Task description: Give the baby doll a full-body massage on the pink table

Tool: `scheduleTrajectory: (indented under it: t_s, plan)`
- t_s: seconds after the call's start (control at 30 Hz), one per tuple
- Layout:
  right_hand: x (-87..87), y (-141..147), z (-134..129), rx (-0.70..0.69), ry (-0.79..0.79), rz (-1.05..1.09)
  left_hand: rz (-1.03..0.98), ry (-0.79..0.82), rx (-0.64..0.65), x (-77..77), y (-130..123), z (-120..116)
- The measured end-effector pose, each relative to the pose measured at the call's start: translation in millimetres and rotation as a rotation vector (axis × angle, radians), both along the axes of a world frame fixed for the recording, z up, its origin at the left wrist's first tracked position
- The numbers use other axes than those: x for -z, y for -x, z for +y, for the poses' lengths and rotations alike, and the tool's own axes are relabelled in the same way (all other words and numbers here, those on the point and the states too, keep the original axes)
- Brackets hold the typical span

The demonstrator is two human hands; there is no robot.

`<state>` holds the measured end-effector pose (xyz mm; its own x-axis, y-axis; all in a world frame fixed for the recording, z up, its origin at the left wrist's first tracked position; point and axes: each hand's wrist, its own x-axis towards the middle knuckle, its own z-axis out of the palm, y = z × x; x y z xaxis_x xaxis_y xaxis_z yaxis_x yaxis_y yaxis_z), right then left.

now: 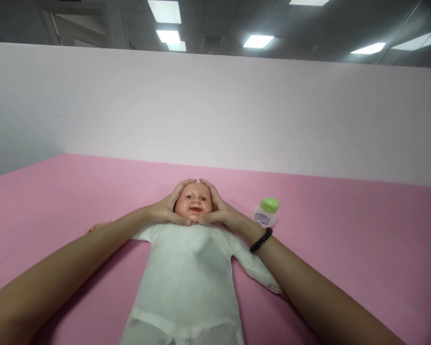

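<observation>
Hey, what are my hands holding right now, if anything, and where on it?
The baby doll, by its head: your left hand and right hand cup it from opposite sides.

You have: left grip (167,209), one; right grip (223,212), one. Before you: doll (192,268), one; bottle (264,216), one; green cap (270,205), one; black beaded bracelet (261,240), one; pink tabletop (352,235), one; ceiling lights (258,41), at least six.
</observation>
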<state>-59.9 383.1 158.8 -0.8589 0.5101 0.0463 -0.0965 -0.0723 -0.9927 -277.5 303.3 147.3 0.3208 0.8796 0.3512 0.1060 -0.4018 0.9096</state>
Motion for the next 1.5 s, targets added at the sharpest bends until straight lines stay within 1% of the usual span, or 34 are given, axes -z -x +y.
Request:
scheduleTrajectory:
  t_s: [0.17, 0.27, 0.4, 0.57, 0.7, 0.83, 1.0, 1.07, 1.2, 1.33, 1.5]
  plan:
    - [0.0, -0.5, 0.1, -0.007, -0.007, -0.010, -0.021, -0.002, -0.024, 5.5, -1.1, 2.3]
    - [1.4, -1.2, 0.5, -0.002, -0.065, -0.036, -0.024, 0.008, -0.031, 7.0, -1.3, 2.7]
    - [3.1, -0.9, 0.4, 0.007, -0.150, -0.055, -0.042, 0.018, 0.015, 5.7, -0.6, 2.2]
    - [3.1, 0.0, 1.1, 0.007, -0.100, -0.039, -0.073, 0.051, 0.023, 1.6, -0.8, -0.3]
    - [1.9, 0.0, 1.3, 0.006, -0.048, -0.024, -0.063, 0.031, 0.038, 0.0, -1.3, -1.2]
    - [1.2, -1.0, 0.7, 0.011, -0.072, -0.033, -0.013, -0.013, 0.013, 2.5, -2.1, 0.1]
    - [1.4, -1.1, 0.0, 0.015, -0.120, -0.064, 0.004, 0.015, -0.024, 7.0, -3.3, 2.2]
    - [1.9, -0.6, 0.2, 0.015, -0.126, -0.063, 0.018, -0.004, -0.038, 7.1, -3.4, 2.6]
    - [2.6, 0.0, 1.2, 0.021, -0.111, -0.055, 0.039, -0.046, -0.019, 6.1, -2.3, 3.3]
    - [2.8, 0.0, 1.9, 0.015, -0.077, -0.042, 0.048, -0.043, -0.004, 5.8, -0.4, 3.9]
    - [3.4, -0.1, 2.9, 0.013, -0.087, -0.028, 0.029, -0.034, 0.018, 6.0, 0.1, 3.5]
